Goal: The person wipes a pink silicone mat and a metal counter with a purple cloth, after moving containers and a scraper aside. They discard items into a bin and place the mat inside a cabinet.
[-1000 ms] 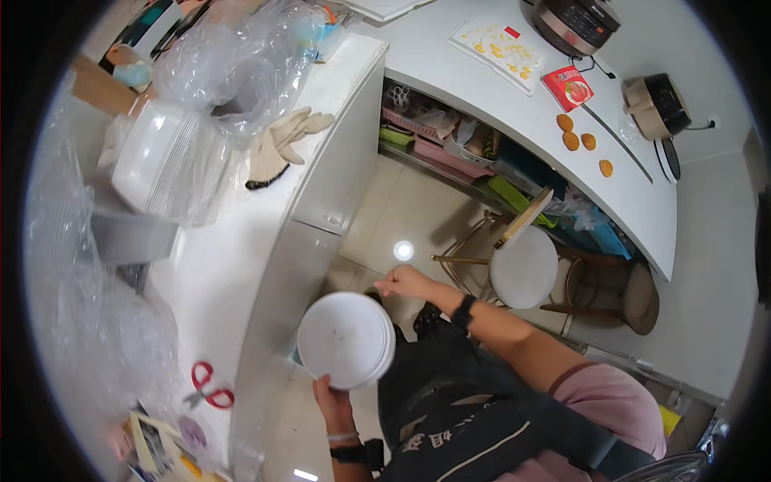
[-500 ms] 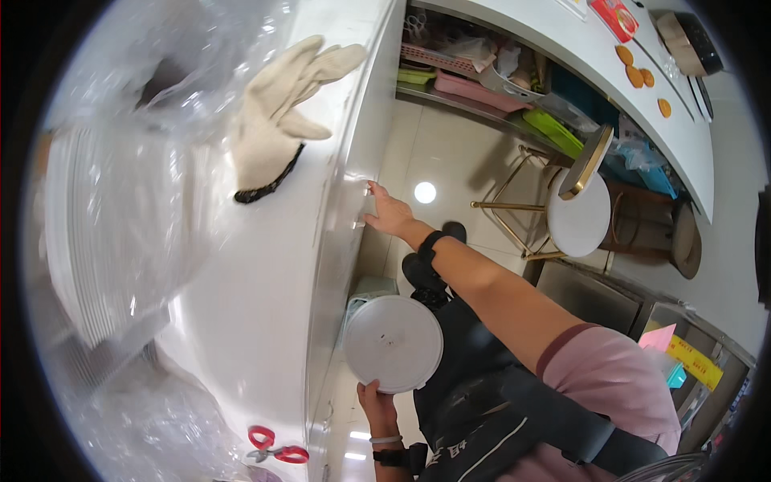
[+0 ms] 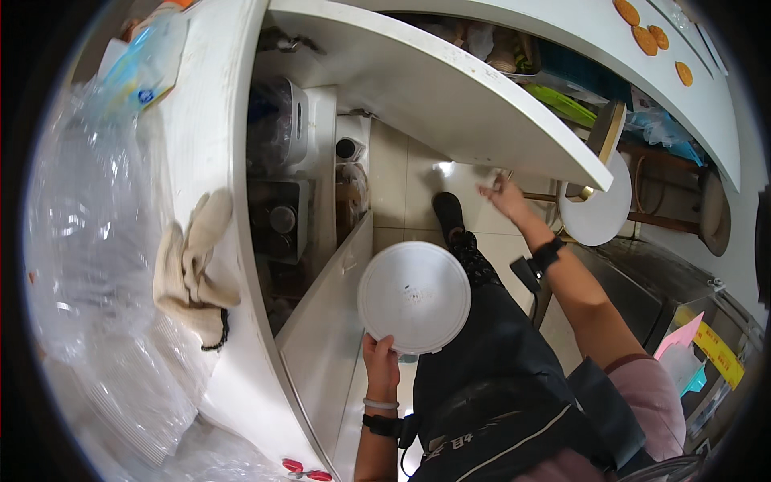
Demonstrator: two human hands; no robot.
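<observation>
Holding the round white lid at frame centre, flat face up, over the floor beside the open cabinet door. My left hand is pinching its lower rim, fingers clenched on it. It is looking light, thin, slightly flexible plastic, likely slick; the rim is the sound hold. My right hand is reaching out, fingers spread, grasping nothing, below the white tabletop.

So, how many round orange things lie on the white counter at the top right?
3. One orange disc at the top edge, one just below it beside a partly hidden piece, one lower right. More may lie out of view.
</observation>
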